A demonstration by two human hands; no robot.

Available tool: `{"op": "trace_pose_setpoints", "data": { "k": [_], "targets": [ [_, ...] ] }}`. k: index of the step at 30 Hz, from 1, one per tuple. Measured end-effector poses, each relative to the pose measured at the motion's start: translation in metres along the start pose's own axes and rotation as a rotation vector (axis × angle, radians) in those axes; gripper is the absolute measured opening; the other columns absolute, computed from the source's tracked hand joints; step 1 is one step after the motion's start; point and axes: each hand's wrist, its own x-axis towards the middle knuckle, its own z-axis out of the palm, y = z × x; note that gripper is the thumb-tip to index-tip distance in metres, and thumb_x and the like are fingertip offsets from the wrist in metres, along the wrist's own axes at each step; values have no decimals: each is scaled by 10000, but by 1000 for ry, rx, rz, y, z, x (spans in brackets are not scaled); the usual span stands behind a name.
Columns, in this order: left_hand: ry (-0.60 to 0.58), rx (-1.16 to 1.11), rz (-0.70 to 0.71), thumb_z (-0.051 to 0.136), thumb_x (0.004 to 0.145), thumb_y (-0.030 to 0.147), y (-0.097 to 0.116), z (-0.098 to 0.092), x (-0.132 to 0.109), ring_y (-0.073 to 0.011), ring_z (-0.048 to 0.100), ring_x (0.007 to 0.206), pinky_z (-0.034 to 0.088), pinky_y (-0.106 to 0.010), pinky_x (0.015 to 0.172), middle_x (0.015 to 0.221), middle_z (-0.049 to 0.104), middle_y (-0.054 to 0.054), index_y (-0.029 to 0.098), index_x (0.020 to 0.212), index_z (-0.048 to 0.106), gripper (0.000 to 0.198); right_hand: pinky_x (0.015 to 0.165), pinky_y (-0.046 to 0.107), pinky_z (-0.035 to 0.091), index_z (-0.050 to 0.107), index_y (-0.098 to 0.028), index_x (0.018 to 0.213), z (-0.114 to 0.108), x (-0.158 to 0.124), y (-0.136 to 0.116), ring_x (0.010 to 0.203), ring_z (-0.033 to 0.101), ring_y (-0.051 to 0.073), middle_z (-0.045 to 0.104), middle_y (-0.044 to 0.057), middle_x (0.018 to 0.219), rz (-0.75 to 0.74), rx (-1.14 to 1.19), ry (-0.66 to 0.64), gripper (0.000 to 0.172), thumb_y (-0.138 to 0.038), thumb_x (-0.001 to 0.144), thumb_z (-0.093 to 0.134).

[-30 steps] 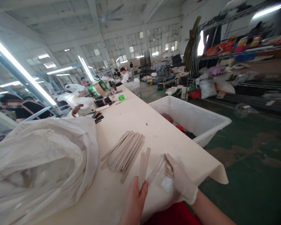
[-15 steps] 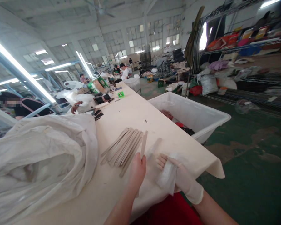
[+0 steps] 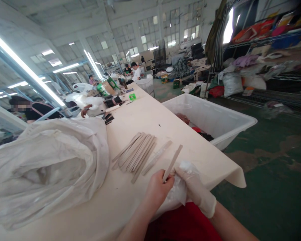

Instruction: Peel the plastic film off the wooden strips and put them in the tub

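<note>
My bare left hand (image 3: pixel 157 189) pinches the near end of a flat beige strip (image 3: pixel 172 163), which points up and away to the right. My right hand (image 3: pixel 194 190), in a thin whitish glove, is closed on a crumpled white cloth (image 3: pixel 178 194) pressed against the strip's lower end. Just beyond the hands a single strip (image 3: pixel 157 157) lies on the cream table (image 3: pixel 150 117). A fanned pile of several similar strips (image 3: pixel 134 155) lies to its left.
A big white sack (image 3: pixel 45 164) covers the table's left side. A white plastic bin (image 3: pixel 210 120) with red and dark items stands right of the table on the green floor. Boxes and tools sit farther along the table. Other people work at the far end and left. Wire shelving stands at right.
One strip from my left hand now lies on the table beside the pile. My left hand has drawn back toward me and meets the gloved right hand and cloth at the remaining strip.
</note>
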Motion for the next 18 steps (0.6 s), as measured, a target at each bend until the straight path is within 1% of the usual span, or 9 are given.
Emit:
{"op": "trace_pose_setpoints", "data": {
  "k": [2,4,6,8,9,11,14,17,18],
  "targets": [
    [-4,48,-5,536,808,255,4,-2,-4,-137,539,651,337,-234,579,657,587,9,176,706,558,131,572,353,502,657,-201,634,-1,2,2,572,623,242,669,40,603,-27,-24,67,365,-506,510,816],
    [-4,65,-18,515,832,268,6,-3,-6,-137,536,637,331,-238,576,645,584,11,186,706,528,151,525,343,478,649,-217,653,-2,2,3,541,598,232,634,27,560,-6,15,76,377,-529,522,815],
    [5,61,-25,496,853,276,7,-2,-6,-133,528,610,322,-238,563,636,578,16,195,716,503,160,442,318,417,595,-226,614,-2,0,3,452,518,190,549,1,483,66,95,14,425,-595,538,793],
    [31,57,-28,486,866,280,5,-2,-5,-132,522,596,314,-237,550,636,574,17,200,727,493,160,388,264,322,503,-218,546,-2,-4,4,383,372,116,404,-46,420,142,175,-69,513,-652,540,777],
    [51,60,-28,486,870,283,4,-3,-4,-134,523,601,313,-238,550,642,576,14,200,731,494,162,384,238,278,468,-210,532,-2,-7,5,383,301,86,340,-67,417,161,202,-124,544,-658,547,776],
    [91,78,-26,492,872,284,2,-4,-2,-144,534,633,321,-242,568,665,585,2,198,731,502,165,401,208,224,443,-193,544,0,-13,9,417,211,58,278,-91,441,172,208,-216,548,-613,578,795],
    [129,106,-24,497,868,279,1,-6,0,-156,545,673,335,-250,603,689,593,-7,192,734,516,161,421,205,201,459,-187,588,6,-18,16,439,190,59,289,-97,449,166,115,-270,481,-505,613,820],
    [129,83,-18,493,864,281,1,-10,0,-152,543,676,339,-251,606,686,585,-3,191,736,517,159,408,209,185,445,-190,561,10,-16,18,418,190,55,288,-98,414,202,55,-258,480,-477,585,829],
    [122,57,-11,492,863,290,0,-12,-1,-147,538,668,341,-247,601,682,578,2,191,739,513,160,405,207,198,449,-188,555,10,-14,17,412,208,55,305,-93,411,214,53,-243,481,-482,572,830]
  ]
}}
